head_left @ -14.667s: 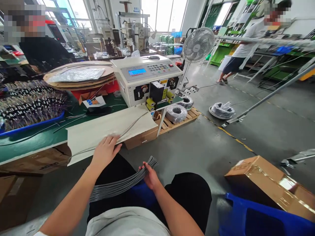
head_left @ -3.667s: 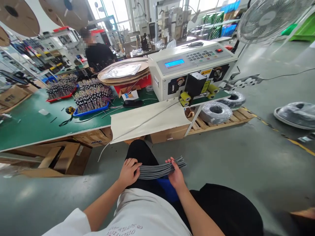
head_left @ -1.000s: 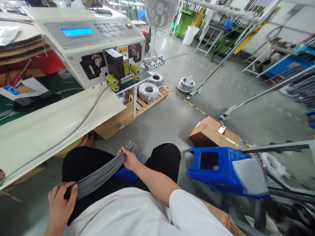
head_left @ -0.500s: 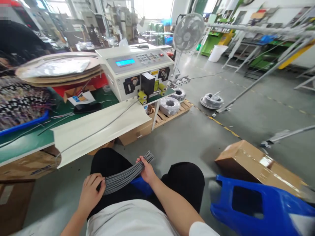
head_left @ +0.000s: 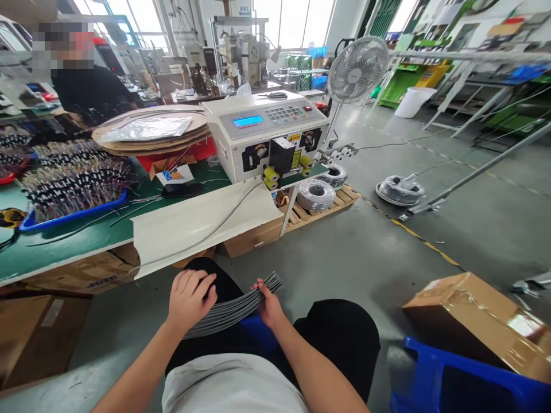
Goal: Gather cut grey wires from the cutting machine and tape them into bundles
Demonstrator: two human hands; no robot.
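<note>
While the person sits facing the bench, both hands hold a bundle of grey wires (head_left: 235, 307) across the lap. Left hand (head_left: 189, 298) lies over the bundle's left part, fingers curled down on it; right hand (head_left: 269, 304) is clamped on the right end, where the cut tips fan out. Just ahead, a cream chute (head_left: 193, 223) carries one grey wire (head_left: 224, 221) from the cutting machine (head_left: 269, 135) on the green bench (head_left: 64, 244). Cardboard box (head_left: 477, 321) on the floor, right.
</note>
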